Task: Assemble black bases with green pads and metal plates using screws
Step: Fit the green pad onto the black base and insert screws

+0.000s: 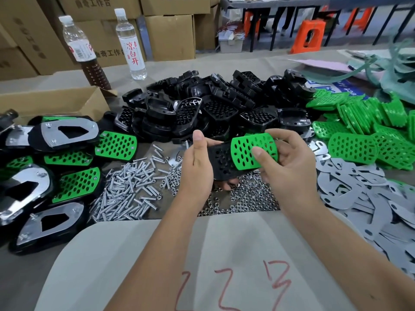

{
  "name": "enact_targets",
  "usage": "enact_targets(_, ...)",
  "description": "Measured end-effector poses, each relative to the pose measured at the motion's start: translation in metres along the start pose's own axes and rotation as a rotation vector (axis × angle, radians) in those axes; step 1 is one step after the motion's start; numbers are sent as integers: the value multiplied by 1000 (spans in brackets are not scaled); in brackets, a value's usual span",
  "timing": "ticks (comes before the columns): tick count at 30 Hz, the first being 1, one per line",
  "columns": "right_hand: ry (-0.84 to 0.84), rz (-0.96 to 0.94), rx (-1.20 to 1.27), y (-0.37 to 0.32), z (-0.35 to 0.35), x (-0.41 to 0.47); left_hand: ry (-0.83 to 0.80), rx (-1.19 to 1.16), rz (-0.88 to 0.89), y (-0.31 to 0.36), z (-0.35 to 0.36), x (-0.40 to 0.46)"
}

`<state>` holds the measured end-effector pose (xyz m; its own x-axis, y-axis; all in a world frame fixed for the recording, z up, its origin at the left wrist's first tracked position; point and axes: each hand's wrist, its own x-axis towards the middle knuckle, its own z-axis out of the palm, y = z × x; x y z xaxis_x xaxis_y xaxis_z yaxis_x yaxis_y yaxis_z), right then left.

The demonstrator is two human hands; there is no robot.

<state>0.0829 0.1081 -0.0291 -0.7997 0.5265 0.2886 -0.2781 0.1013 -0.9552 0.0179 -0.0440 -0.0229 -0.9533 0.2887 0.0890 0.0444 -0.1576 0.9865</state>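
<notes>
My left hand (197, 162) grips a black perforated base (221, 161) above the table's middle. My right hand (285, 160) pinches a green perforated pad (244, 151) and holds it against the base's right part, thumb on the pad's face. Under the hands lie silver screws (128, 189) and small nuts (249, 198). Loose black bases (215, 108) are heaped behind. Green pads (368, 131) are piled at the right. Grey metal plates (370, 198) spread along the right front.
Finished assemblies (54, 160) with green pads and shiny plates lie at the left. An open cardboard box (58, 102) and two bottles (131, 41) stand at the back left. A pale sheet with red writing (224, 272) covers the front edge.
</notes>
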Motion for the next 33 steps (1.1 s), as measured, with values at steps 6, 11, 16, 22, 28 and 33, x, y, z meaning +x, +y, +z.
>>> enact_targets(6,50,-20,132,-6,-3,-3,3,-24,7,-4,-2,2)
enact_targets(11,-10,-25,111,-6,-1,-4,49,13,24,-8,-3,5)
enact_targets(16,-353,-40,154,-6,-2,-5,221,151,69,-7,-2,8)
enact_targets(22,-506,-47,164,-10,5,-10,279,191,80,-6,-2,9)
enact_targets(28,-102,282,602,-15,-4,0,122,147,30,-5,-3,5)
enact_targets(33,-151,199,540,-9,-6,3,139,102,32,-4,-4,2)
